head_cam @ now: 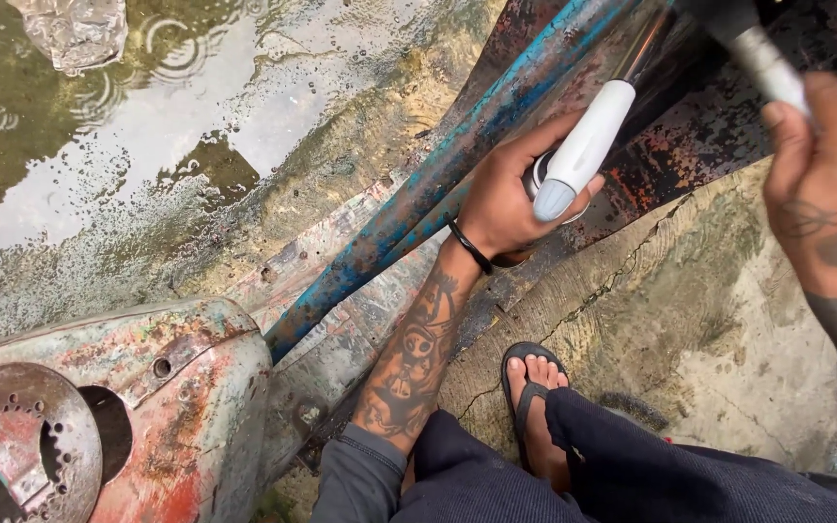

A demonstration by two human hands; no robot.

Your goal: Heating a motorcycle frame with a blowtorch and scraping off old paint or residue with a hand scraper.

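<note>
The left hand (511,194) is clamped around a white plastic tool handle (585,147), pressed against a rusty blue-painted metal tube (418,203) mid-scene. At far right, the right hand (825,184) grips a grey metal rod (762,60).

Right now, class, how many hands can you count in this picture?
2. The left hand grips a white tool handle over the rusty blue frame; the right hand is at the right edge, holding a grey handle.
</note>
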